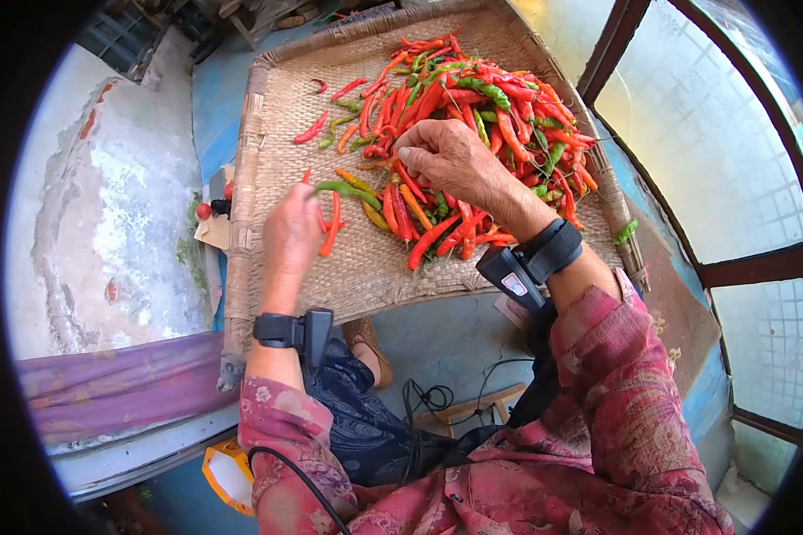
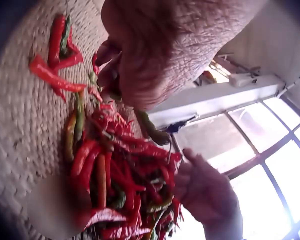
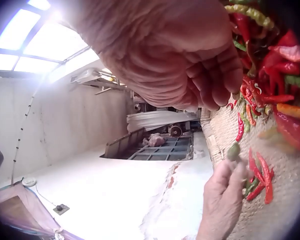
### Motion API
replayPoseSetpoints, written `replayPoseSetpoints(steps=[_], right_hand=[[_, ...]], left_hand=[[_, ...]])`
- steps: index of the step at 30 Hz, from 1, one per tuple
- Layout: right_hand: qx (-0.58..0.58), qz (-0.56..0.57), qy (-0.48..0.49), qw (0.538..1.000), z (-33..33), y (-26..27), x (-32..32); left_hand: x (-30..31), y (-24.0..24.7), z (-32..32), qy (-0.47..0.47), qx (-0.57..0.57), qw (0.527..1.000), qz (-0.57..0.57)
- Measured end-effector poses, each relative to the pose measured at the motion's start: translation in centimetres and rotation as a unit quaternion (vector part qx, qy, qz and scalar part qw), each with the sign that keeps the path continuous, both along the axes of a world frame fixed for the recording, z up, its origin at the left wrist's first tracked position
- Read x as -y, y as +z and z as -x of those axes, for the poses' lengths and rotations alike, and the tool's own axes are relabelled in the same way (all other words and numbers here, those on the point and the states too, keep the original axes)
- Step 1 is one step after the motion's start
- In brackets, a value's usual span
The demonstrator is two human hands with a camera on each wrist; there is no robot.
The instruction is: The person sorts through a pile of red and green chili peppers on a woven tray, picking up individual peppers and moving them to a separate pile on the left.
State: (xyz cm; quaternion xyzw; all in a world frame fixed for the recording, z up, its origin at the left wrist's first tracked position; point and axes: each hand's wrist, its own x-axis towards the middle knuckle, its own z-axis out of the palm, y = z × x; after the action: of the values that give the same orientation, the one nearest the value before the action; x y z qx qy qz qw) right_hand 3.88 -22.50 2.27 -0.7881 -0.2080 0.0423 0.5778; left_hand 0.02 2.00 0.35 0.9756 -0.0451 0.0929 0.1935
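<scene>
My left hand [image 1: 292, 234] pinches a green pepper [image 1: 346, 190] over the left part of the woven tray [image 1: 277, 178]; the hand is slightly blurred. In the left wrist view the green pepper [image 2: 152, 129] sticks out past the fingers. Red peppers [image 1: 334, 223] lie beneath and beside that hand. My right hand [image 1: 455, 160] is over the heap of red and green peppers [image 1: 509, 98], its fingers loosely bent and nothing visible in them. The right wrist view shows the right hand [image 3: 165, 55] near, with the left hand [image 3: 221, 202] below it.
Loose peppers [image 1: 310, 128] are scattered left of the heap. One green pepper [image 1: 626, 232] is on the tray's right side, at the rim. A wall [image 1: 107, 223] stands at left, windows [image 1: 714, 134] at right. Cables [image 1: 428, 397] and a small wooden frame [image 1: 473, 408] are on the floor.
</scene>
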Motion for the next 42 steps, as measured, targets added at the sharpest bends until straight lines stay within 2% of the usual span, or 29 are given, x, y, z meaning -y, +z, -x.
replayPoseSetpoints(steps=[2, 3, 4, 6, 7, 9, 10, 12, 14, 16, 18, 25, 27, 28, 30, 31, 32, 33, 34, 35, 36, 38, 39, 40, 41, 42], right_hand=[[0.016, 0.011, -0.002, 1.000, 0.2, 0.1, -0.2], [0.015, 0.006, 0.000, 1.000, 0.5, 0.3, -0.2], [0.015, 0.006, 0.001, 1.000, 0.6, 0.3, -0.3], [0.029, 0.007, 0.000, 1.000, 0.6, 0.3, -0.5], [0.022, 0.011, -0.003, 1.000, 0.7, 0.5, -0.5], [0.023, 0.005, -0.002, 1.000, 0.5, 0.4, -0.6], [0.022, -0.004, -0.003, 1.000, 0.5, 0.4, -0.6], [0.003, -0.002, -0.003, 1.000, 0.6, 0.7, -0.4], [-0.017, -0.003, -0.005, 1.000, 0.5, 0.9, 0.0], [-0.001, -0.060, -0.027, 0.998, 0.4, 0.8, 0.3], [0.025, -0.053, -0.033, 0.998, 0.0, 0.4, 0.6], [0.026, -0.074, -0.045, 0.996, 0.0, 0.5, 1.2], [0.038, -0.052, -0.059, 0.996, -0.1, 0.7, 1.5], [0.050, -0.032, -0.072, 0.996, -0.1, 1.0, 1.6], [0.052, -0.020, -0.085, 0.995, 0.0, 1.2, 1.8], [0.075, 0.005, -0.095, 0.993, 0.0, 1.2, 1.8], [0.098, 0.030, -0.105, 0.989, -0.1, 1.3, 1.8], [0.087, 0.029, -0.106, 0.990, -0.1, 1.0, 1.6], [0.088, 0.028, -0.106, 0.990, 0.0, 0.8, 1.3], [0.061, -0.023, -0.089, 0.994, 0.1, 0.7, 0.9], [0.034, -0.073, -0.070, 0.994, 0.1, 0.3, 0.5], [0.078, -0.028, -0.051, 0.995, -0.4, -1.3, -0.1], [0.104, -0.026, -0.053, 0.993, 0.0, -1.5, -0.5], [0.131, -0.023, -0.055, 0.990, 0.4, -1.7, -1.0], [0.114, -0.011, -0.017, 0.993, 0.4, -1.9, -1.3], [0.148, -0.012, -0.051, 0.988, 0.9, -1.8, -2.0]], left_hand=[[-3.1, -0.9, -0.5, 0.084, 0.076, 0.991, -0.069], [-3.4, -0.8, -0.2, 0.072, 0.173, 0.968, -0.167], [-3.4, -0.9, -0.2, 0.073, 0.173, 0.968, -0.168], [-2.2, -1.3, -0.6, 0.001, 0.096, 0.990, -0.100], [-0.2, -1.0, -0.6, -0.003, -0.008, 1.000, -0.027], [2.9, -3.3, -1.0, -0.210, 0.071, 0.963, -0.152], [3.7, -4.2, -1.1, -0.209, 0.073, 0.964, -0.150], [4.8, -5.5, -1.4, -0.234, 0.101, 0.933, -0.255], [5.1, -6.2, -2.2, -0.244, 0.065, 0.938, -0.237], [5.6, -5.9, -2.7, -0.255, 0.027, 0.941, -0.221], [6.0, -5.5, -3.0, -0.258, -0.031, 0.954, -0.152], [7.5, -5.0, -3.4, -0.213, 0.014, 0.969, -0.127], [7.4, -4.2, -3.3, -0.183, 0.062, 0.981, -0.027], [7.2, -3.8, -3.5, -0.182, 0.063, 0.981, -0.029], [6.9, -3.2, -4.3, -0.129, 0.131, 0.980, 0.078], [6.6, -2.8, -4.5, -0.104, 0.109, 0.979, 0.138], [6.7, -2.6, -4.5, -0.104, 0.110, 0.979, 0.137], [7.0, -1.8, -4.4, -0.031, 0.034, 0.951, 0.304], [7.3, -1.2, -4.2, 0.043, -0.042, 0.886, 0.460], [7.4, -0.9, -4.1, 0.042, -0.051, 0.859, 0.508], [7.6, -0.8, -4.0, 0.041, -0.050, 0.859, 0.508], [8.0, -0.7, -3.8, 0.009, -0.084, 0.752, 0.654], [7.6, -0.7, -4.2, -0.039, -0.123, 0.762, 0.635], [7.8, -1.1, -4.3, -0.040, -0.122, 0.761, 0.636], [8.3, -1.7, -4.1, -0.081, -0.077, 0.791, 0.602], [9.3, -1.2, -3.6, -0.122, -0.032, 0.815, 0.565]])
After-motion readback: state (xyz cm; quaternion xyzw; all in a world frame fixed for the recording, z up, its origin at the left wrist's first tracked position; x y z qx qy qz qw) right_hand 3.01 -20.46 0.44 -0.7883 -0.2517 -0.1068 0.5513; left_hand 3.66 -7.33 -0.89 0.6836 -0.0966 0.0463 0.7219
